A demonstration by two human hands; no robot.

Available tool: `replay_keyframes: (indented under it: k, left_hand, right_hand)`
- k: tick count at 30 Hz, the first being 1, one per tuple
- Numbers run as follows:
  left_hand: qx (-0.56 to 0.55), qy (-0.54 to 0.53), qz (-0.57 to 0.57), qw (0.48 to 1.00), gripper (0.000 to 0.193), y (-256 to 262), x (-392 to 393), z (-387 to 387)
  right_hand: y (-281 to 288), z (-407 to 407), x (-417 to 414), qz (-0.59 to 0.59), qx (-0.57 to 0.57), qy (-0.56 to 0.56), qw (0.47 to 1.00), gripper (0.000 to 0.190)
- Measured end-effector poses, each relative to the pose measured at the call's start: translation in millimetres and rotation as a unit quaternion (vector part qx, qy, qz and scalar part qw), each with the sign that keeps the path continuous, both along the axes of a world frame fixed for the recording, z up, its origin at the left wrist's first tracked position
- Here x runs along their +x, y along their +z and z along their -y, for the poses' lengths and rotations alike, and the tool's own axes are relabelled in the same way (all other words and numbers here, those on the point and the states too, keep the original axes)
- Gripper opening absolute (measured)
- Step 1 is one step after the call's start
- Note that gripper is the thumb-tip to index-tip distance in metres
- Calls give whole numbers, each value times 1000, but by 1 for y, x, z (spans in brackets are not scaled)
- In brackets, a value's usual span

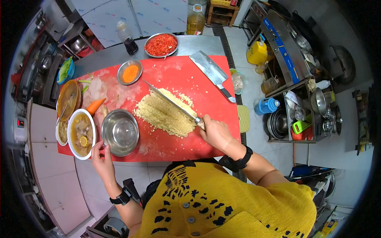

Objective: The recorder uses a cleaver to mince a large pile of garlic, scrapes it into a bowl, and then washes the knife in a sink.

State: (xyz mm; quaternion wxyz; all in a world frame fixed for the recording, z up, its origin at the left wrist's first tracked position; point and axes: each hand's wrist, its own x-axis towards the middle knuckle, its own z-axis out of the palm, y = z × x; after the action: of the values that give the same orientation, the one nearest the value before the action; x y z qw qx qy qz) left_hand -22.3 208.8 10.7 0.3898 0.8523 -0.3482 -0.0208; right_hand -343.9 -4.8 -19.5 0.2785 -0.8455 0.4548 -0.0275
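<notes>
My right hand [216, 133] grips the handle of a kitchen knife [172, 102]. Its long blade lies over a pile of pale minced garlic or ginger [162, 116] on a red cutting board [166, 148]. At the left, my left hand [102, 156] is beside a steel bowl [120, 132], thumb and fingertips near or touching its lower left rim. That bowl looks empty or holds a little clear liquid. A white bowl of soup with corn [82, 134] stands just left of this hand. Whether my left fingers grip any rim is hard to tell.
A cleaver [209, 71] lies at the board's right. Behind are a small bowl of orange mince [130, 72], a bowl of chopped red chili [161, 45] and a bottle of dark liquid [128, 38]. A carrot [95, 106] and an amber bowl [69, 99] sit at the left.
</notes>
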Motion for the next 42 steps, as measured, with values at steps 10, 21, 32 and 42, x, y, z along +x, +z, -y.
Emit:
replay_keyframes:
  k: [10,21,32,42]
  left_hand:
    - [14,-10,-5,1000,20,6,-7,7]
    - [-9,-32,31,999,22,4,-7,9]
    - [-3,-36,14,999,22,7,-12,19]
    - [-17,-31,23,999,22,6,-12,14]
  right_hand:
    - [-12,21,-25,1,15,-56,998,30]
    - [-25,16,-43,5,-87,-94,992,25]
    - [-8,-7,-10,61,11,-10,998,27]
    - [-10,-2,5,-6,15,35,999,26]
